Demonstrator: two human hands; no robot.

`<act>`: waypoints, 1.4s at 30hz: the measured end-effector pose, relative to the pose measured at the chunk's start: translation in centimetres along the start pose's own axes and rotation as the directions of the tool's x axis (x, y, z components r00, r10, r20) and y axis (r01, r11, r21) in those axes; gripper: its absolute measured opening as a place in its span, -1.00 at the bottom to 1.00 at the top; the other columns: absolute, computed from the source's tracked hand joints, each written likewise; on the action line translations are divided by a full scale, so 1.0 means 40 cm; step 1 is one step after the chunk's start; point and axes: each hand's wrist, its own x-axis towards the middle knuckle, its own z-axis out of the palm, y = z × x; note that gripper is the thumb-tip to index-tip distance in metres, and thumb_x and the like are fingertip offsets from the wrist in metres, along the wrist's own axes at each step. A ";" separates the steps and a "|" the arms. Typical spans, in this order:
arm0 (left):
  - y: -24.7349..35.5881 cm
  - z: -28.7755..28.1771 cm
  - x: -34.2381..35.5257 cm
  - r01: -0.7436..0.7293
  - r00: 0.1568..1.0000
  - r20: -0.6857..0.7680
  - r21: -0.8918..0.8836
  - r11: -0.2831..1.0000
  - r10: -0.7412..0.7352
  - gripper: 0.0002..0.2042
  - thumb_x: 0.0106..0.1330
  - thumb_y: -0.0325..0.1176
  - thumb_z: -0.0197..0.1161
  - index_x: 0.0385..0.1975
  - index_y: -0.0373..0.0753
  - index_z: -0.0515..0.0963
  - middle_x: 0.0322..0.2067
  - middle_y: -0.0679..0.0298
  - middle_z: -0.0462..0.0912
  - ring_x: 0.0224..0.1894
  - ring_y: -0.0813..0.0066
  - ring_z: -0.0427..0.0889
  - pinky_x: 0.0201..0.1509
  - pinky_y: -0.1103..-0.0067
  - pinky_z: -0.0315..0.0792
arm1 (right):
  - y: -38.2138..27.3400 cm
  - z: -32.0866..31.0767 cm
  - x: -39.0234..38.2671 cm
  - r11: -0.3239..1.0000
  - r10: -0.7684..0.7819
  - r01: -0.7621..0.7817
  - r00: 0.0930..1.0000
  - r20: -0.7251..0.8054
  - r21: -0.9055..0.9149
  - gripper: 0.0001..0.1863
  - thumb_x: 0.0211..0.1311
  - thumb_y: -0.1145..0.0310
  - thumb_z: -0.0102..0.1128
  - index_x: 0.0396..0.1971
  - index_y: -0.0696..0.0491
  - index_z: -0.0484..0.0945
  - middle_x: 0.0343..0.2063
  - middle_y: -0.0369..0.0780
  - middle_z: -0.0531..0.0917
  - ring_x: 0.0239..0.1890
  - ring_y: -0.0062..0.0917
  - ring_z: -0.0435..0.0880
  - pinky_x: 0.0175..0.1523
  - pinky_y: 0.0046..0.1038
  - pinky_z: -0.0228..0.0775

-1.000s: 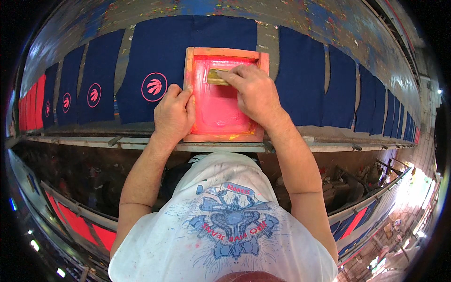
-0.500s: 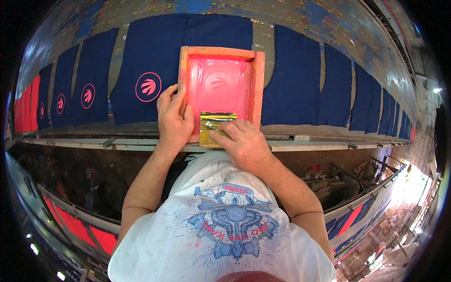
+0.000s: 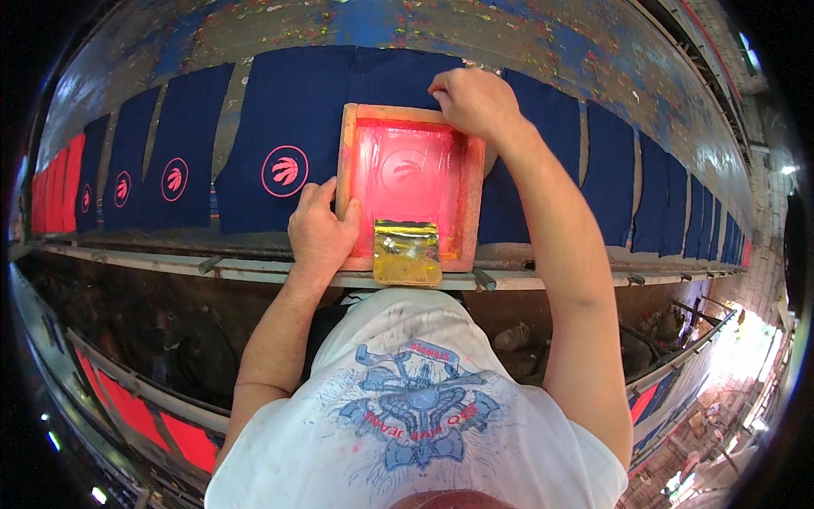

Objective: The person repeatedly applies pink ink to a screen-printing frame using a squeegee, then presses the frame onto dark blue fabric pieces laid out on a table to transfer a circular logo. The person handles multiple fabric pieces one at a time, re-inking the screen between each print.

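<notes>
A wooden screen-printing frame point(image 3: 346, 161) with pink ink on its mesh lies over dark blue cloth pieces point(image 3: 292, 93). My left hand point(image 3: 324, 231) grips its left rail, thumb toward the inside. At the frame's far right corner is my right hand point(image 3: 476, 102), fingers curled in over the cloth just beyond the far rail; what they pinch, if anything, is hidden. A yellowish squeegee point(image 3: 407, 254) with an ink-smeared edge rests untouched inside the near end, leaning over the near rail. A round pink emblem point(image 3: 285, 171) is printed on the cloth left of the frame.
More blue pieces run along the long table point(image 3: 254, 38), printed ones to the left, plain ones point(image 3: 606, 170) to the right. Pink-red pieces point(image 3: 58, 187) lie at the far left. A metal rail point(image 3: 153, 261) edges the table's near side. Behind me stands another table with red pieces point(image 3: 188, 441).
My right hand has let go of the squeegee and moved up to the frame's far right corner. The squeegee stays at the near end. My left hand still holds the left rail.
</notes>
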 end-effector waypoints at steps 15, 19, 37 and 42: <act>0.020 -0.043 -0.034 -0.179 0.977 -0.151 -0.205 0.962 0.149 -0.54 0.30 -0.46 0.59 0.20 -0.39 0.73 -0.18 0.11 0.70 -0.32 0.16 0.81 -0.27 0.32 0.74 | 0.092 0.037 0.259 1.000 -0.009 0.018 0.745 0.667 -0.006 -0.69 0.45 0.35 0.29 -0.01 0.17 0.89 -0.14 -0.06 0.92 -0.34 -0.23 0.83 -0.30 -0.06 0.63; 0.026 -0.052 -0.031 -0.179 0.978 -0.154 -0.244 0.953 0.144 -0.54 0.28 -0.50 0.61 0.21 -0.35 0.75 -0.19 0.13 0.71 -0.34 0.28 0.82 -0.31 0.42 0.73 | 0.099 0.016 0.252 0.998 0.011 -0.047 0.706 0.708 0.032 -0.62 0.56 0.32 0.29 0.18 0.16 0.85 -0.13 -0.12 0.93 -0.37 -0.35 0.82 -0.29 -0.17 0.65; 0.068 -0.057 0.087 -0.048 0.988 -0.154 -0.347 0.937 -0.006 -0.67 0.36 -0.62 0.61 0.11 -0.35 0.82 -0.11 0.29 0.75 -0.33 0.64 0.64 -0.24 0.62 0.57 | 0.039 0.162 -0.682 0.393 0.216 0.161 0.941 -0.261 0.905 -0.44 0.67 0.37 0.36 0.57 0.13 0.60 0.54 -0.03 0.58 0.55 -0.25 0.59 0.51 -0.22 0.57; 0.232 0.116 0.065 -0.168 0.983 -0.128 -0.371 0.913 0.129 -0.67 0.30 -0.57 0.65 0.06 -0.33 0.84 -0.19 0.26 0.75 -0.29 0.55 0.68 -0.22 0.55 0.60 | 0.162 0.174 -0.815 0.497 0.360 0.069 0.891 -0.278 0.865 -0.38 0.61 0.42 0.41 0.59 0.13 0.57 0.56 0.00 0.58 0.56 -0.22 0.59 0.53 -0.18 0.57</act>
